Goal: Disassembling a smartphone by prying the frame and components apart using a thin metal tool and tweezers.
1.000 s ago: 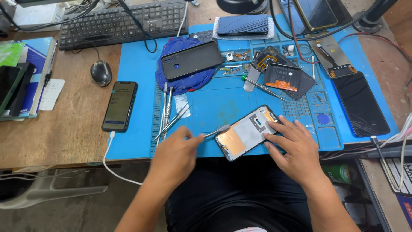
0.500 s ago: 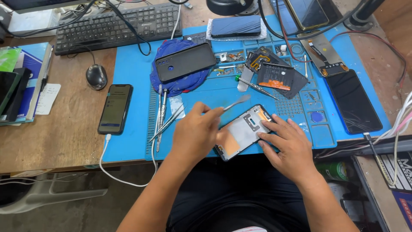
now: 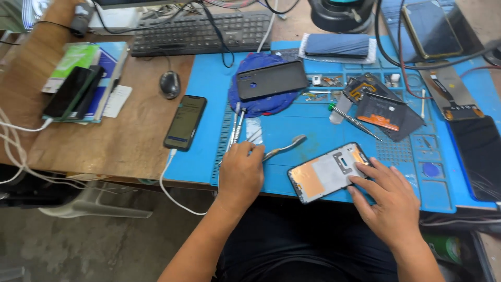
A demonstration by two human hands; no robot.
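An opened phone frame (image 3: 327,173) lies tilted on the blue work mat (image 3: 292,128) near the front edge. My right hand (image 3: 386,201) rests on its right end, fingers spread and pressing it down. My left hand (image 3: 241,175) sits on the mat to the left of the phone frame and grips a thin metal brush-like tool (image 3: 284,148) whose tip points up and right. Several metal tweezers and picks (image 3: 237,128) lie just above my left hand.
A black phone back cover (image 3: 271,79) lies on a blue cloth. A lit phone (image 3: 185,122) with a white cable sits on the wooden desk, beside a mouse (image 3: 169,83) and keyboard (image 3: 201,32). Loose parts (image 3: 383,107) and a dark screen panel (image 3: 480,154) lie at right.
My left hand has moved left and down onto the mat with the metal tool, away from the phone frame. My right hand stays on the frame's right end.
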